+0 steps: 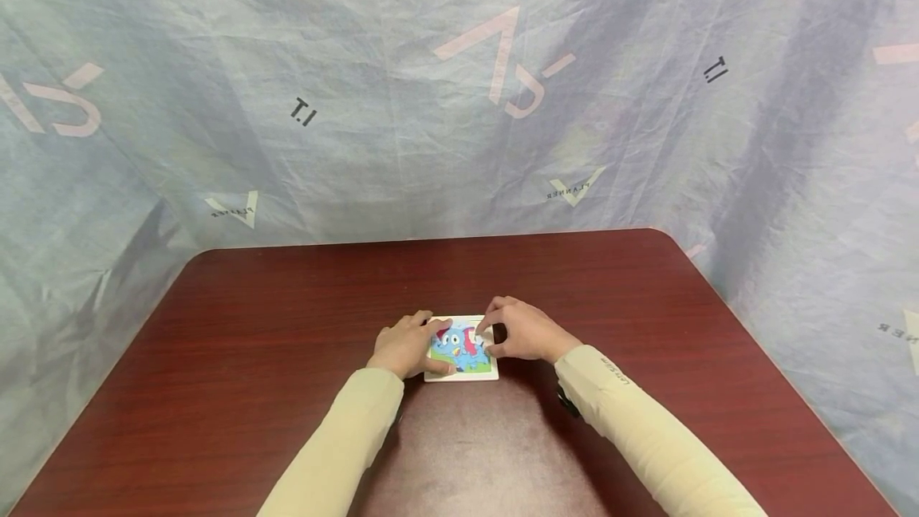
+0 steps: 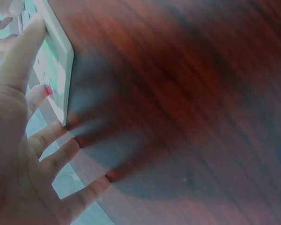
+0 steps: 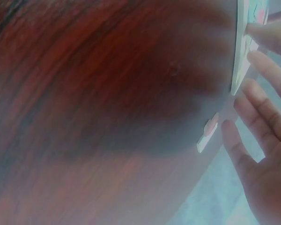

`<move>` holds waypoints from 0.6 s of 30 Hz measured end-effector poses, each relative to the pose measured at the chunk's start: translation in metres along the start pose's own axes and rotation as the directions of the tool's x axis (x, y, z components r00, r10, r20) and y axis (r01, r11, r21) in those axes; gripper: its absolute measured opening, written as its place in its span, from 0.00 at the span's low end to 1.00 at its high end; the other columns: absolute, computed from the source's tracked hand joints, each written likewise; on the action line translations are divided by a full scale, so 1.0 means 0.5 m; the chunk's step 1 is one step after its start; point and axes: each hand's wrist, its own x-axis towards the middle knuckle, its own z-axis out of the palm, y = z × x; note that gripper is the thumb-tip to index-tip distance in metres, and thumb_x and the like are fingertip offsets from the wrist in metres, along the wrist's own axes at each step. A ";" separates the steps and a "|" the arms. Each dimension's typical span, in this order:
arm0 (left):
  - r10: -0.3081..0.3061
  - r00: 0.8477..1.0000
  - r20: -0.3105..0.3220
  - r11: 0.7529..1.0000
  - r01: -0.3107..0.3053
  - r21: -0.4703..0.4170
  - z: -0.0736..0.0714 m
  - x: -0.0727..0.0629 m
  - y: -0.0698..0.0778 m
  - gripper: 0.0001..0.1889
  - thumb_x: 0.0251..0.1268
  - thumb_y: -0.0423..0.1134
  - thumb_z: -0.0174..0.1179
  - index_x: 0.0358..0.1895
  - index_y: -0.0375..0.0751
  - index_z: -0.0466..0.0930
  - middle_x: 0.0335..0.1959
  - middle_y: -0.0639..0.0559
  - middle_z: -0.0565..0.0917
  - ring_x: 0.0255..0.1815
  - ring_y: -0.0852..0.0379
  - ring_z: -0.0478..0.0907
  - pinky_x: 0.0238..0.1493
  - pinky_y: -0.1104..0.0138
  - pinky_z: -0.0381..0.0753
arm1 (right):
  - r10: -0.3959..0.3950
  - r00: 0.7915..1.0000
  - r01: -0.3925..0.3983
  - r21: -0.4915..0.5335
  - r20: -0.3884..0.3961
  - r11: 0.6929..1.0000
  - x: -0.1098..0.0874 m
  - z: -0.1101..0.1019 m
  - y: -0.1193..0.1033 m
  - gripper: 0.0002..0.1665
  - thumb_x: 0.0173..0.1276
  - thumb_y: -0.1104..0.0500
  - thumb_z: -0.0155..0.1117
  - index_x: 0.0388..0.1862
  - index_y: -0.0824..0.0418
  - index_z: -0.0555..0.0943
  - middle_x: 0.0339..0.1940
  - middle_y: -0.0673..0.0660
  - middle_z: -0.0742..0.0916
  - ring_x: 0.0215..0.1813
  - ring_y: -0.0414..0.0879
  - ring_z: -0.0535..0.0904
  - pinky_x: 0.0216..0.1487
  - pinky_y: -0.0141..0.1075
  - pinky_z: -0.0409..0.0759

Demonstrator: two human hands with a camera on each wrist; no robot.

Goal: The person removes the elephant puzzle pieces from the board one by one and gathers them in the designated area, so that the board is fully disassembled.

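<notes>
A small jigsaw puzzle (image 1: 463, 348) with a blue cartoon elephant lies in a white-rimmed tray (image 1: 463, 377) on the table. My left hand (image 1: 406, 346) rests at its left side with fingers spread, the thumb (image 2: 25, 51) reaching over the near rim and the index finger over the picture. At the right side is my right hand (image 1: 526, 331), its thumb and index finger bent toward the upper right of the picture. A pale patch shows between those fingertips; I cannot tell whether they pinch a piece there. Its other fingers extend past the tray in the right wrist view.
A loose, pale-and-pink flat piece (image 3: 208, 133) lies on the table beyond the tray, near my right fingertips. The dark red wooden table (image 1: 287, 309) has rounded far corners. A grey printed cloth (image 1: 402, 102) hangs behind it and along both sides.
</notes>
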 end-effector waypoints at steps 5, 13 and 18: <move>-0.007 1.000 0.004 1.000 0.007 0.003 0.001 0.001 0.000 0.42 0.57 0.62 0.72 0.75 0.56 0.70 0.74 0.46 0.68 0.72 0.43 0.68 0.61 0.43 0.74 | 0.004 1.000 -0.004 0.011 0.025 1.000 0.001 0.001 0.002 0.15 0.61 0.55 0.78 0.47 0.52 0.90 0.50 0.50 0.83 0.55 0.50 0.79 0.55 0.47 0.78; -0.017 1.000 0.003 1.000 0.017 0.001 0.003 0.003 -0.001 0.42 0.57 0.62 0.72 0.75 0.58 0.70 0.74 0.46 0.69 0.72 0.44 0.68 0.62 0.43 0.74 | -0.016 0.999 0.015 -0.043 -0.033 0.999 0.004 0.009 -0.001 0.14 0.63 0.52 0.76 0.47 0.55 0.90 0.48 0.51 0.84 0.52 0.50 0.81 0.52 0.47 0.80; -0.016 1.000 0.001 1.000 0.016 -0.004 0.003 0.003 0.000 0.42 0.57 0.61 0.73 0.75 0.57 0.70 0.74 0.46 0.69 0.72 0.44 0.68 0.62 0.43 0.74 | -0.008 0.999 0.006 -0.033 -0.052 0.999 0.004 0.013 -0.003 0.17 0.63 0.52 0.77 0.49 0.56 0.89 0.47 0.51 0.84 0.51 0.49 0.81 0.51 0.47 0.80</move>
